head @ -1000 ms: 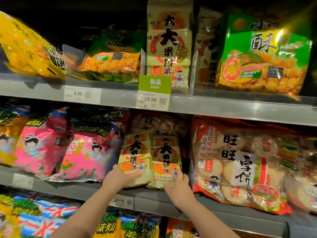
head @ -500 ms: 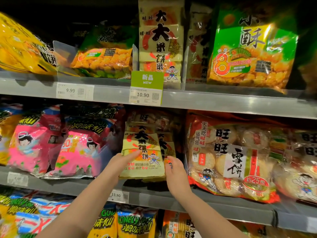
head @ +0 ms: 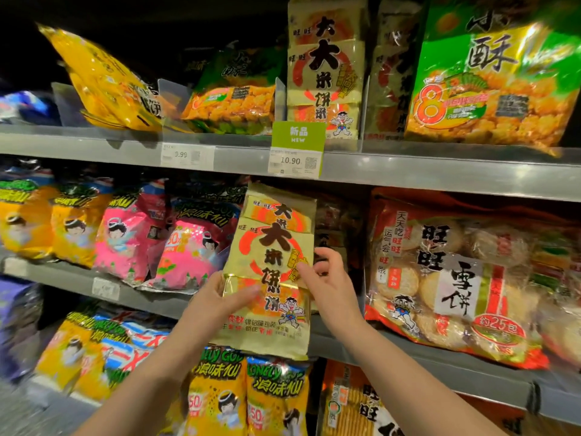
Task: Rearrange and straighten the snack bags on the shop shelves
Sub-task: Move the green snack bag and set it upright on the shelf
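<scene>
A gold rice-cracker bag [head: 276,247] with black characters and a red ring stands upright in front of the middle shelf [head: 440,372], its top close under the upper shelf lip [head: 440,174]. My left hand [head: 217,303] grips its lower left edge, thumb on the front. My right hand [head: 330,284] pinches its right edge, thumb on the front and fingers curled beside it. Behind it, in the dark slot, more bags [head: 333,234] are partly visible. A matching gold bag [head: 325,67] stands on the upper shelf.
A large red rice-cracker bag [head: 446,278] fills the middle shelf on the right; pink bags [head: 132,234] lean on the left. Above, a yellow bag [head: 103,80] leans over and a green bag [head: 490,80] stands. A green price tag [head: 297,149] hangs above the held bag. Yellow bags [head: 245,394] are below.
The gold bag has been lifted up and out of its slot toward me. My right hand moved from the bag behind onto the right edge of the raised bag.
</scene>
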Tool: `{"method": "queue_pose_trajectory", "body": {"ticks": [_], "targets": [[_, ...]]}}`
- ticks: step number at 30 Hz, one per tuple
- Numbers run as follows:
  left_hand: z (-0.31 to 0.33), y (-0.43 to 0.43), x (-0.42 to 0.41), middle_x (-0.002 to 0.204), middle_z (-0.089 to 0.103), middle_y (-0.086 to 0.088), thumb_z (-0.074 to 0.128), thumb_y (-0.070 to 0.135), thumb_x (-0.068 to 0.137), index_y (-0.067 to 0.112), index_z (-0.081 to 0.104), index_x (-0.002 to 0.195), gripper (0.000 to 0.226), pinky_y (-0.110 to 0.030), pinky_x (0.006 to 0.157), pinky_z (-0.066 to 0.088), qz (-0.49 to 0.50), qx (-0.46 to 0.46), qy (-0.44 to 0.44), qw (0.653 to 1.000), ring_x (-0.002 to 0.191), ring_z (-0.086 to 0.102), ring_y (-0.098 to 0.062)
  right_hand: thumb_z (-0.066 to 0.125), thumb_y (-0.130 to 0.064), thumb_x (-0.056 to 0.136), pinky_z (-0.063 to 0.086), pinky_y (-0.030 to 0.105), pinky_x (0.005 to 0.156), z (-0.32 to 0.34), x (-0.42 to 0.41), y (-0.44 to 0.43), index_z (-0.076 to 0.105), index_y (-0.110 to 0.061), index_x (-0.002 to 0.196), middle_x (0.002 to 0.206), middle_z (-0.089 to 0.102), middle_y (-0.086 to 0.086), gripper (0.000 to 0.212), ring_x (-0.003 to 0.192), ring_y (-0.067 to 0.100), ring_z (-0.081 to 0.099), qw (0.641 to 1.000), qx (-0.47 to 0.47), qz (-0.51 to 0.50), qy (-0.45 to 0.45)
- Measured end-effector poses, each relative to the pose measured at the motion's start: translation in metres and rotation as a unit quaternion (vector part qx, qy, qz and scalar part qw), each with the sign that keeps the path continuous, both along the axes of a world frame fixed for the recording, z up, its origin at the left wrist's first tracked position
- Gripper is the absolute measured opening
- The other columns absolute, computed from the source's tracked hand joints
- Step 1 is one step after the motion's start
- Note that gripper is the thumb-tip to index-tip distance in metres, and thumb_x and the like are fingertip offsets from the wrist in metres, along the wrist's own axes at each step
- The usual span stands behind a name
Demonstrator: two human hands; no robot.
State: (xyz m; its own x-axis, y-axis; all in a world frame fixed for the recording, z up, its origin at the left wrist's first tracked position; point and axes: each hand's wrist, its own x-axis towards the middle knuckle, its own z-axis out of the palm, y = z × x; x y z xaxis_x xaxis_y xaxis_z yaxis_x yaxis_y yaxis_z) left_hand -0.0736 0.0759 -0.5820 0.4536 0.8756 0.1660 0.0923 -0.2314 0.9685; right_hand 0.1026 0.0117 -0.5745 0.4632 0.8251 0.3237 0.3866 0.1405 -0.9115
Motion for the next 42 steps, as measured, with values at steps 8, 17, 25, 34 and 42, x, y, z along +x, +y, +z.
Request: {"method": "queue_pose_trajectory", "body": {"ticks": [8,17,25,34,42], "targets": [[-0.005,-0.023,-0.040,0.086,0.072,0.011,0.072,0.047,0.052,0.036,0.059,0.095,0.046,-0.022,0.068,0.043,0.086,0.021,-0.057,0.994,0.087,0.065,-0.007,0.038,-0.045,0.096,0.041,0.029,0.079,-0.014,0.012,0.009,0.053,-0.022,0.110,0.094,0.055,-0.012,0.031,0.099,0.014,0.054,0.995,-0.093,-0.019,0.016],[0.040,-0.033,-0.052,0.093,0.072,0.012,0.071,0.046,0.039,0.037,0.057,0.101,0.064,-0.020,0.063,0.054,0.081,0.094,-0.111,0.986,0.080,0.068,-0.006,0.046,-0.022,0.095,0.046,0.028,0.070,0.062,-0.017,0.005,0.062,-0.029,0.083,0.079,0.064,-0.009,0.022,0.077,0.006,0.058,0.993,0.105,0.031,-0.055],[0.140,-0.024,-0.013,0.083,0.073,0.012,0.072,0.045,0.031,0.037,0.056,0.097,0.069,-0.022,0.050,0.051,0.059,0.047,-0.151,0.986,0.068,0.069,-0.008,0.047,-0.021,0.096,0.046,0.030,0.069,0.165,0.002,-0.008,0.061,-0.032,0.084,0.084,0.069,-0.003,0.021,0.074,0.010,0.060,0.991,0.106,0.008,-0.082],[0.244,-0.013,0.032,0.079,0.073,0.000,0.090,0.029,0.044,0.028,0.056,0.097,0.063,-0.016,0.055,0.052,0.021,-0.041,-0.141,0.989,0.074,0.068,-0.014,0.053,-0.019,0.091,0.049,0.034,0.074,0.289,0.077,-0.053,0.053,-0.030,0.106,0.088,0.058,-0.015,0.019,0.083,0.009,0.058,0.966,0.018,-0.209,-0.152],[0.259,-0.042,0.062,0.098,0.064,0.003,0.085,0.022,0.053,0.041,0.047,0.094,0.059,-0.019,0.070,0.049,0.000,-0.108,-0.091,0.990,0.091,0.060,-0.012,0.054,-0.022,0.091,0.053,0.033,0.083,0.329,0.099,-0.089,0.050,-0.024,0.123,0.117,0.054,-0.008,0.032,0.100,0.009,0.057,0.947,-0.090,-0.268,-0.156]]}}
